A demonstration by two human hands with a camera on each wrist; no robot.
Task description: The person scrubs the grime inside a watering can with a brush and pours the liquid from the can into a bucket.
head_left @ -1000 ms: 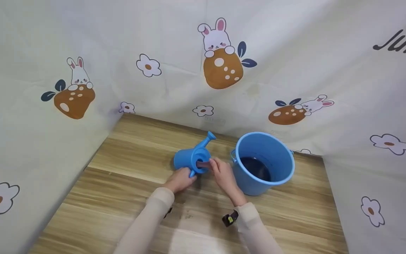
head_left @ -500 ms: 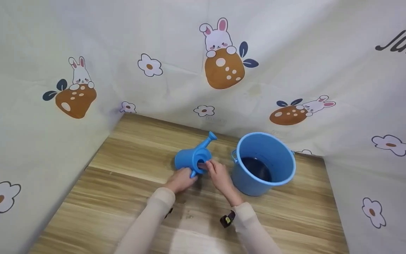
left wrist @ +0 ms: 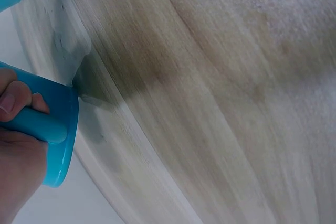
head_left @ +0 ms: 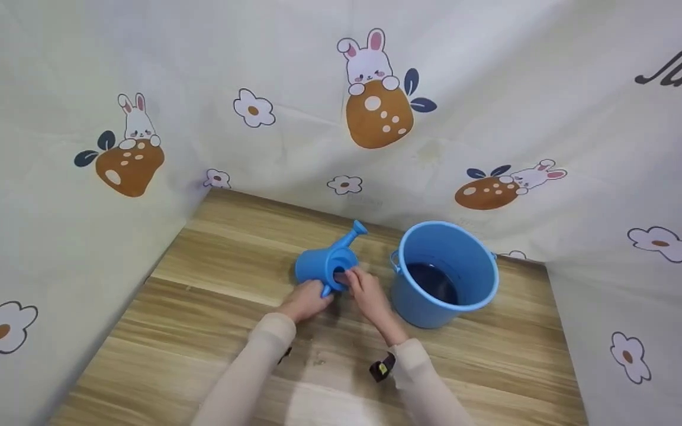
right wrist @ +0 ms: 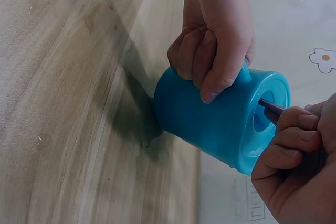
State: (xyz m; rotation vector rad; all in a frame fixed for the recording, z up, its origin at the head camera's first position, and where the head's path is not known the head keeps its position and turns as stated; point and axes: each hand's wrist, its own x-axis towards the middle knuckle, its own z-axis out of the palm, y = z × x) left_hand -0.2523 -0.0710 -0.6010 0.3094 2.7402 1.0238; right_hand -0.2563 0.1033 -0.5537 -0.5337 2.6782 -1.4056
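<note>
A blue watering can [head_left: 312, 264] is tilted, its round opening facing the right hand and its spout pointing up and back. My left hand [head_left: 306, 300] grips the can's handle [left wrist: 39, 123], fingers curled round it. In my right hand [head_left: 369, 294] is a slim dark brown stick-like thing [right wrist: 271, 107], held between curled fingers and thumb. One end of it goes into the can's opening [right wrist: 261, 115]. The end inside the can is hidden, so its kind cannot be told.
A large blue bucket [head_left: 407, 305] with dark-looking liquid at its bottom stands right of the can. The wood-grain surface [head_left: 216, 254] has wet patches, seen in the left wrist view. Pale sheets [head_left: 293, 59] printed with rabbits and flowers rise at the back and sides.
My right hand has shifted slightly left towards the can, and less of the brown stick shows outside the opening. The left hand keeps its grip on the handle; the bucket stays put.
</note>
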